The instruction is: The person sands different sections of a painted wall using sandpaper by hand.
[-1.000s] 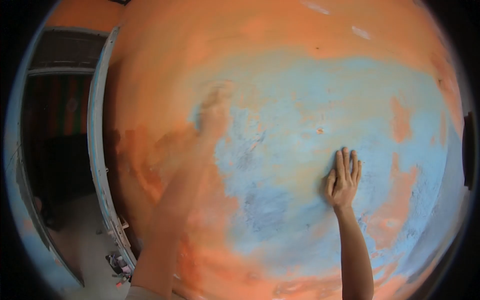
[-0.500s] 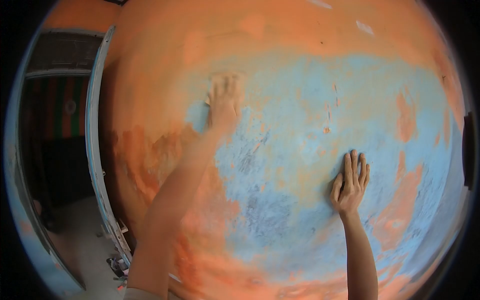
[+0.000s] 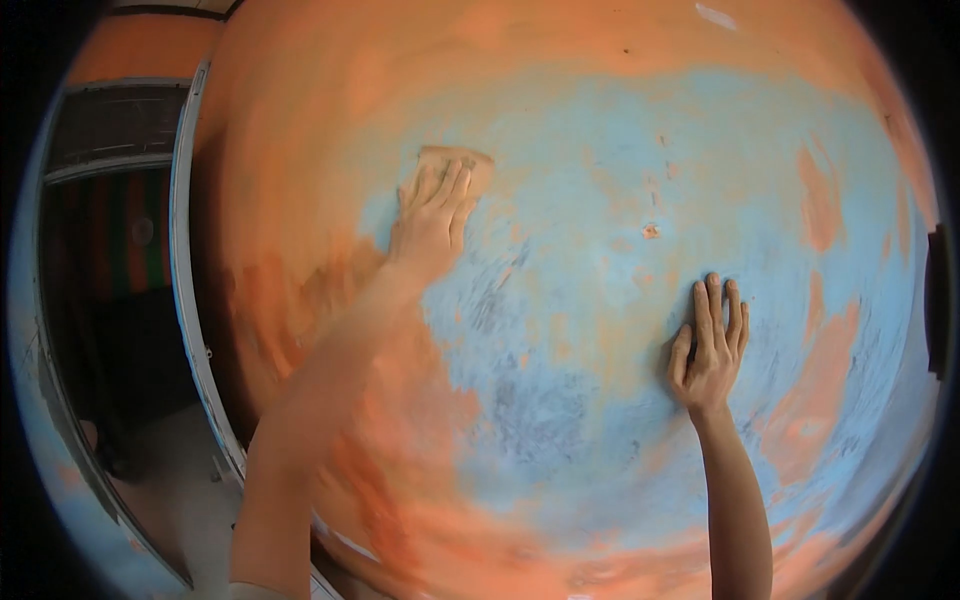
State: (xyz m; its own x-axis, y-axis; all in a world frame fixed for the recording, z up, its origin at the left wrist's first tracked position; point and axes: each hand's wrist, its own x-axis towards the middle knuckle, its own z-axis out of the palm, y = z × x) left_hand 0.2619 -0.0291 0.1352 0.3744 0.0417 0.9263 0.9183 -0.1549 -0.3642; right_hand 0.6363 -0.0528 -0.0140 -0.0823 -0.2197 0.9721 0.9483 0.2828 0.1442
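My left hand [image 3: 432, 222] presses a tan sheet that looks like sandpaper [image 3: 482, 172] against the wall [image 3: 600, 320]. The sheet's top edge and right corner show past the fingers; the rest is hidden beneath them. Worn patches of light blue and orange cover the wall, with darker bluish smudges low in the middle. To the right and lower, my right hand [image 3: 712, 350] lies flat on the blue part, fingers stretched upward, holding nothing.
At the left a pale door frame [image 3: 185, 260] borders a dark opening, with striped cloth [image 3: 135, 235] and a grey floor [image 3: 195, 490] beyond. A small chipped spot [image 3: 651, 231] marks the wall between my hands. A dark object [image 3: 938, 300] stands at the right edge.
My left hand was blurred by motion and now shows more sharply, slightly left and lower on the wall with the sandpaper. The view has shifted a little. My right hand stays flat on the wall.
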